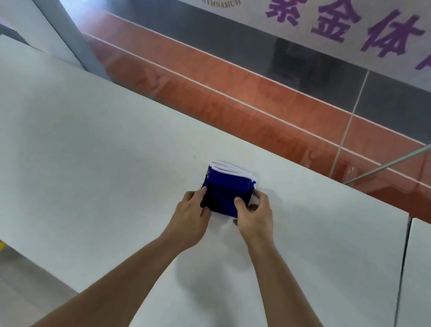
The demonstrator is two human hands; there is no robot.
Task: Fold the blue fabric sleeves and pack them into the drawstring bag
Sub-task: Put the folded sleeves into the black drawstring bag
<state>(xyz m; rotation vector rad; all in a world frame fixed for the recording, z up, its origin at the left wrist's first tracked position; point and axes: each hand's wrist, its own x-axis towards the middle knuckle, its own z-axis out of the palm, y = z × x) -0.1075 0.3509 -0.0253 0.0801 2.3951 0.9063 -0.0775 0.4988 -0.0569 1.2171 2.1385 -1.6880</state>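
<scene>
Between the two hands on the white tabletop [78,134] lies a small folded stack of blue fabric sleeves [223,191] with white edges at its far side. Left hand [191,215] pinches its left edge; right hand [255,217] grips its right corner, thumb on top. Behind is an orange floor [244,91] and a sign with purple letters [359,26]

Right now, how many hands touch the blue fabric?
2. The left hand grips the blue fabric at its left edge; the right hand grips its right corner.
</scene>
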